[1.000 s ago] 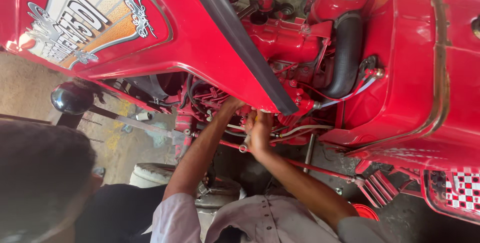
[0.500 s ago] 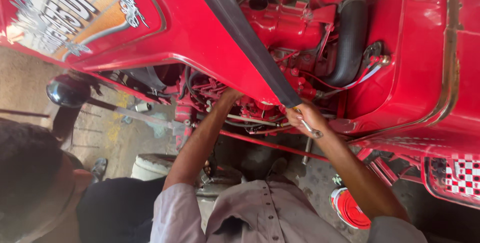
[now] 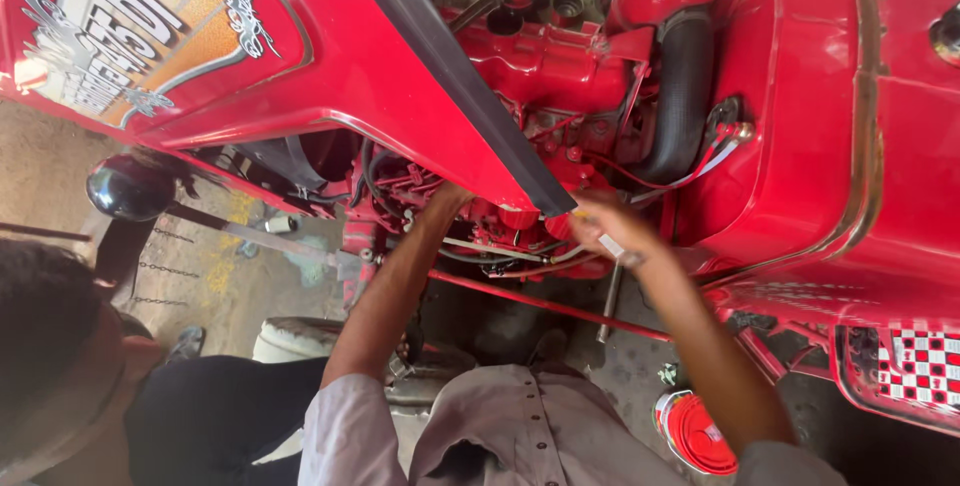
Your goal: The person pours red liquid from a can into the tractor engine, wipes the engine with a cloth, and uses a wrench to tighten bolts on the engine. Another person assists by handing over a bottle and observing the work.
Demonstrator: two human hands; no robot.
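Overhead, raised hood (image 3: pixel 400 76) hides left hand (image 3: pixel 445 201); right hand (image 3: pixel 610 231) grips a small tool (image 3: pixel 612 246).

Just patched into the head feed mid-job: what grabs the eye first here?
The raised red hood with its orange-and-white decal fills the upper left, and the red engine block with a black hose sits at top centre. Below the hood's dark edge, the left hand reaches in among the red engine fittings while the right hand holds a slim tool.
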